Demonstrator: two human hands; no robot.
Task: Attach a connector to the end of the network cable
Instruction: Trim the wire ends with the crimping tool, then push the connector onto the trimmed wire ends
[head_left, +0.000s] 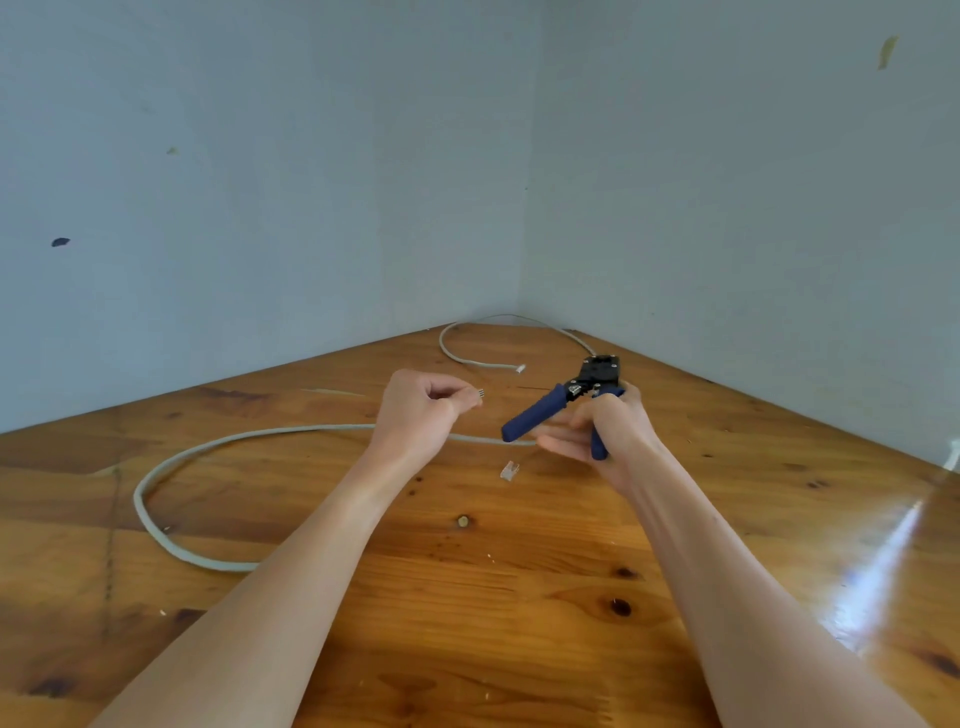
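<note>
My left hand (423, 410) pinches the cable end (480, 393). My right hand (605, 428) holds the crimp tool (566, 400). The connector (509, 470) lies on the tabletop (467, 597). Next, I think, trim the wires.

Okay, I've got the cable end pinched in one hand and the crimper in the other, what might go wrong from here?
1. The left hand pinches the grey network cable so only short wire tips show; they may splay or swap order.
2. The clear plastic connector lies loose on the glossy wooden table and neither hand is free, so fitting it means putting something down.
3. The right hand holds the blue-handled crimping tool with its handles spread; the fingers lying between the handles might get nipped.
</note>
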